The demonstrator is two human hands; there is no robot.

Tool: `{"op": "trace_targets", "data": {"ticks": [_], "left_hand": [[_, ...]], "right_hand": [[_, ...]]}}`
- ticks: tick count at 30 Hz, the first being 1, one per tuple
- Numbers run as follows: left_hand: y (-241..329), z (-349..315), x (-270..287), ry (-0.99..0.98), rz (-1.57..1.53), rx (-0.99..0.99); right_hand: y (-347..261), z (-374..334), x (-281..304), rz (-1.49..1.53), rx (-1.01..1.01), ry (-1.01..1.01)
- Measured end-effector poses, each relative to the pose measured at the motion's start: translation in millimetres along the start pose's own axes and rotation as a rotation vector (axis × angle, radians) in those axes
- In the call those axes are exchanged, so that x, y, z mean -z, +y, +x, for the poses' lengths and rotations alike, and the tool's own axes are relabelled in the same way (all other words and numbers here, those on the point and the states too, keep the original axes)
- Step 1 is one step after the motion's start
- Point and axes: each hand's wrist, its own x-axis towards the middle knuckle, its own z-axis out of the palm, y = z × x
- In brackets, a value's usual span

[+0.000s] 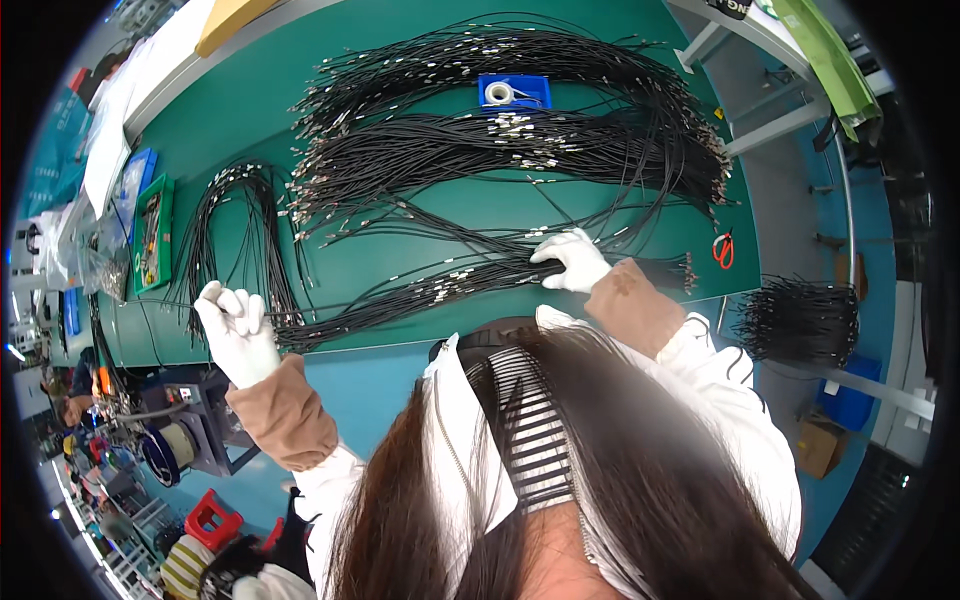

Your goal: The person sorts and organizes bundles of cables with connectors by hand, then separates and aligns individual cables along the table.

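My left hand (238,330), in a white glove, is raised at the table's near left edge. Its fingers are curled in a pinch, and a thin black cable runs up to them from the left. Farther right, my white-gloved right hand (575,262) has its thumb and fingers curved round cables of the near bundle (430,292). This bundle of black cables with small white labels lies along the near edge between both hands. A looped cable bundle (235,185) rests beyond my left hand.
Two large heaps of black cables (400,155) cover the far side of the green table (400,228). Among them sits a blue tray (540,90) with a white tape roll (498,94). Red-handled scissors (723,250) lie at right, a green bin (152,235) at left. Cables (800,320) hang beyond the right edge.
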Motion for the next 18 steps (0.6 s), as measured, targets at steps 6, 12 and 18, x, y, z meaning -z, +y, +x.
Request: {"op": "trace_targets", "data": {"ticks": [6,12,18], "left_hand": [[1,9,8,0.094,0.022,-0.024],[-5,29,21,0.121,0.013,-0.027],[-36,37,-4,0.232,0.767,-0.189]], "right_hand": [[-19,5,-9,0.465,-0.012,0.051],[-12,-6,-7,0.550,-0.157,0.048],[-30,-14,9,0.603,-0.273,0.238]]}}
